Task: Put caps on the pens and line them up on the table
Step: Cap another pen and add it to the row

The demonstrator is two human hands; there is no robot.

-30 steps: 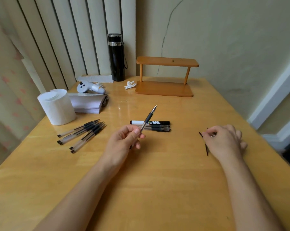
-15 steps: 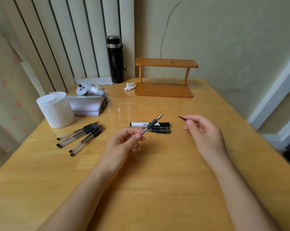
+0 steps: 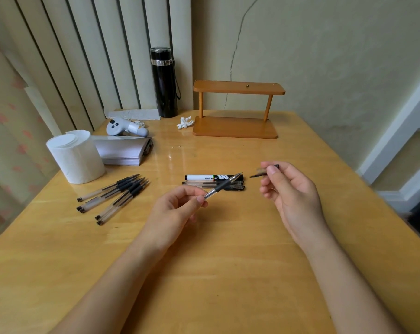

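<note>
My left hand (image 3: 175, 208) pinches an uncapped pen (image 3: 224, 185) by its clear barrel, tip pointing up and to the right. My right hand (image 3: 292, 194) holds a small black pen cap (image 3: 262, 174) between thumb and fingers, a short gap to the right of the pen tip. Behind the held pen, a white marker (image 3: 204, 177) and capped pens (image 3: 233, 188) lie side by side on the wooden table (image 3: 228, 261). To the left, several uncapped pens (image 3: 115, 198) lie in a loose bunch with tips pointing up-right.
A white paper roll (image 3: 76, 160) and a stack of paper (image 3: 124, 151) sit at the left, with a grey controller (image 3: 124, 127) behind. A black flask (image 3: 163, 83), a crumpled tissue (image 3: 185, 122) and a small wooden shelf (image 3: 238, 109) stand at the back by the wall.
My right hand picked up a cap from the table's right side and brought it left toward the pen tip. My left hand lowered the pen's tip toward the right.
</note>
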